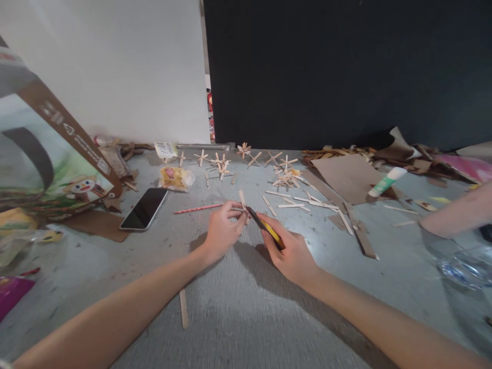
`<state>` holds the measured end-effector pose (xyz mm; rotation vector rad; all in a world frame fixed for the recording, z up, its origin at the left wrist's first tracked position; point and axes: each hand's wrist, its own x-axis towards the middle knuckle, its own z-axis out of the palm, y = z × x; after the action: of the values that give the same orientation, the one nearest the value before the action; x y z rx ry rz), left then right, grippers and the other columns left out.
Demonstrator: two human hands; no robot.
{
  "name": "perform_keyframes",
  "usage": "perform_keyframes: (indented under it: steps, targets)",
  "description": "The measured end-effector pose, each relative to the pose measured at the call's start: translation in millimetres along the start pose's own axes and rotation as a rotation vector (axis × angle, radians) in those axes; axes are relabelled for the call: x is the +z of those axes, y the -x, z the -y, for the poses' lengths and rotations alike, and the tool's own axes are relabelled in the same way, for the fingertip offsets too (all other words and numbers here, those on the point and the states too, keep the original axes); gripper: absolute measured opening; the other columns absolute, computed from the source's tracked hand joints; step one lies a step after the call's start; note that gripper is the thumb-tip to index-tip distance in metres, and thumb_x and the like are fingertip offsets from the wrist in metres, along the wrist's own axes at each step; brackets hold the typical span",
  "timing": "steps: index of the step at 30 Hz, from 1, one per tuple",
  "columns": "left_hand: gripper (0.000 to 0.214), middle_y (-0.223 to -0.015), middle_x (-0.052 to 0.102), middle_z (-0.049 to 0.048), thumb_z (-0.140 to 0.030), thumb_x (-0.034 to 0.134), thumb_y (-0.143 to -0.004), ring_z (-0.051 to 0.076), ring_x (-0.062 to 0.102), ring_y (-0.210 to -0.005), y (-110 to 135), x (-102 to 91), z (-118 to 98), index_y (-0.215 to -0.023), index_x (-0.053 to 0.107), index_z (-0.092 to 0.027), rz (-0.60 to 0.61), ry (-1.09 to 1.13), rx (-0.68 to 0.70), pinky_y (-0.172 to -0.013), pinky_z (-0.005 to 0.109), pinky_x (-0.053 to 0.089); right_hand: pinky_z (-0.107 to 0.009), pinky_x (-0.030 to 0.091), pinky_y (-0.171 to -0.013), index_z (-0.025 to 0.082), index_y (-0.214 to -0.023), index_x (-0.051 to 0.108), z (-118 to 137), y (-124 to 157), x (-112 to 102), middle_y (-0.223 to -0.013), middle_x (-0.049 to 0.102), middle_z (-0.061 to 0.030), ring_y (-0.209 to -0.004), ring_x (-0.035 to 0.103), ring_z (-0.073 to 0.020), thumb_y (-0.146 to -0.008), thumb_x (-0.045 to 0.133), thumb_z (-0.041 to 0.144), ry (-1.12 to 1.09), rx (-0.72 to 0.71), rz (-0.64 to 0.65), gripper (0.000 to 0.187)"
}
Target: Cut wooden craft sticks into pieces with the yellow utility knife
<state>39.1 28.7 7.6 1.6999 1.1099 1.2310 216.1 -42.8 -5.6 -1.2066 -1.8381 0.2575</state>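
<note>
I can make out one sign: a white triangular recycling mark (pixel 69 129) on the brown edge of the paper bag (pixel 28 177) to my left. The white print near it is too blurred for me to read, as is the lettering on the green-and-white glue stick (pixel 388 182) and the pale label (pixel 166 149).

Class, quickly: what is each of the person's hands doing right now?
Left hand: closed, holding a wooden stick upright between the fingers.
Right hand: closed around a yellow-and-black cutter, its tip at the stick.
</note>
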Motion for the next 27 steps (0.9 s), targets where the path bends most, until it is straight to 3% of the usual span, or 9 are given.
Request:
perform_keyframes:
  steps: [18, 27]
  targets:
    - [0.012, -0.069, 0.075, 0.0025, -0.03, 0.065, -0.087, 0.019, 0.072, -0.062, 0.1, 0.2, 3.6, -0.093, 0.06, -0.021, -0.002, -0.035, 0.082, -0.061, 0.028, 0.053, -0.023, 0.045, -0.052, 0.02, -0.14, 0.059, -1.4, 1.6, 1.3, -0.087, 0.08, -0.0052, -0.048, 0.058, -0.0118, -0.103, 0.047, 0.023, 0.016, -0.034, -0.017, 0.039]
    - [0.012, -0.073, 0.076, 0.0022, -0.03, 0.067, -0.088, 0.018, 0.072, -0.064, 0.3, -0.5, 8.8, -0.096, 0.063, -0.021, 0.012, -0.067, 0.081, -0.064, 0.029, 0.055, -0.025, 0.049, -0.057, 0.022, -0.137, 0.062, -1.5, -1.0, -0.2, -0.103, 0.079, -0.0096, -0.053, 0.061, -0.0124, -0.1, 0.05, 0.028, -0.097, 0.059, 0.018, 0.039]
